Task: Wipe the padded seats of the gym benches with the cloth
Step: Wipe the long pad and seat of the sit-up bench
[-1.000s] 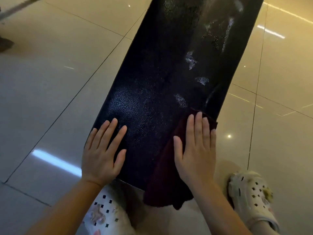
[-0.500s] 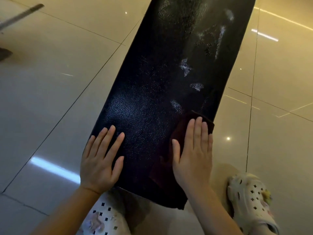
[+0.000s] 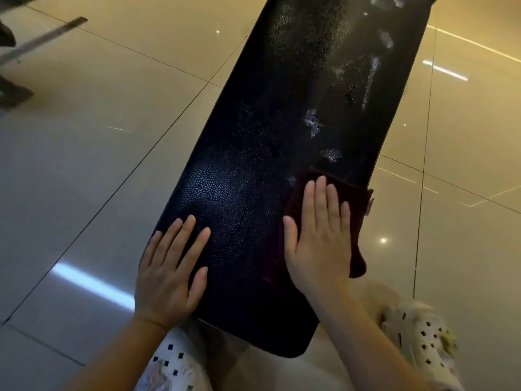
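A long black padded bench seat (image 3: 282,142) runs from the bottom centre up to the top right, with pale smears on its far right part. My right hand (image 3: 318,238) lies flat with straight fingers on a dark maroon cloth (image 3: 355,201), pressing it onto the seat's right side. The cloth hangs a little over the right edge. My left hand (image 3: 172,272) rests flat and spread on the seat's near left edge, holding nothing.
Glossy beige floor tiles (image 3: 98,136) with dark joints surround the bench. My two white perforated clogs show below the seat, the left clog (image 3: 174,365) and the right clog (image 3: 420,342). Dark equipment parts (image 3: 11,91) sit at the far left.
My right hand has pushed the cloth up along the seat, off the near end where it hung before. My left hand has stayed on the near left edge.
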Demonstrator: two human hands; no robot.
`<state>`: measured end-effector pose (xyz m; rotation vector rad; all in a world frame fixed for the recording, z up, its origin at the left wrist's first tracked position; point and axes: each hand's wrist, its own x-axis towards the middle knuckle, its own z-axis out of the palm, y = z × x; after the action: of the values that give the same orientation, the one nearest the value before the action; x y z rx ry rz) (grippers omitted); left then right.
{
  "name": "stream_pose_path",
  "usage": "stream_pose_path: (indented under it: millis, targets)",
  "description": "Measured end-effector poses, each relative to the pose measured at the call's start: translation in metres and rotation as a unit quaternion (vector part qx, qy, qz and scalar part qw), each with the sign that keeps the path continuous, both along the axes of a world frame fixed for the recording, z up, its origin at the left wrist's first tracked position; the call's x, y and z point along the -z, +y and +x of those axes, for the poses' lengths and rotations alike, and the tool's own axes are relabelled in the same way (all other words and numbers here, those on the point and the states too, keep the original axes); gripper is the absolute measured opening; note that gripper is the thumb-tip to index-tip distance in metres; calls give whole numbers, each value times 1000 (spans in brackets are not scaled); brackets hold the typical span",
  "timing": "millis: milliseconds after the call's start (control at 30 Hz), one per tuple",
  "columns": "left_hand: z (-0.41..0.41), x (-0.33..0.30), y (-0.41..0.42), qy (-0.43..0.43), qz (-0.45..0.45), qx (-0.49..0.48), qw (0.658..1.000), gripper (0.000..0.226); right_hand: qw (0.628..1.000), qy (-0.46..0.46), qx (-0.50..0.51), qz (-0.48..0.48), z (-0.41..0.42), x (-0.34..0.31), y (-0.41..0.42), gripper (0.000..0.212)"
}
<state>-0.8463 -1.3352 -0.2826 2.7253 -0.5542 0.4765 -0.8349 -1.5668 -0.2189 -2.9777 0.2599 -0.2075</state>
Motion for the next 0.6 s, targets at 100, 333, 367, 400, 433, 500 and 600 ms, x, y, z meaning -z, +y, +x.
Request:
stream_pose_path:
  millis: [100,333,367,400,433,500,600]
  targets:
    - [1,-1,0,3,2,2,1000,56,998,19,-57,-14,-20,9,6,64]
    - [9,-25,-11,30,-63,-30,997,49,999,5,-16,-46,84,-25,-50,70]
    - [19,-34,-19,26,-76,-42,996,48,999,3,-8,-51,96,-28,-52,70]
    - [32,-42,-30,25,-84,-50,995,48,999,3,-8,-54,107,-30,-55,70]
    - [46,-48,-44,33,-89,-59,994,50,998,5,-14,-56,116,-33,-58,69]
    - [72,-53,-70,71,-92,-83,990,54,998,20,-26,-58,127,-40,-66,67]
    - [83,-46,-87,96,-55,-129,985,55,997,16,-35,-65,132,-43,-66,66]
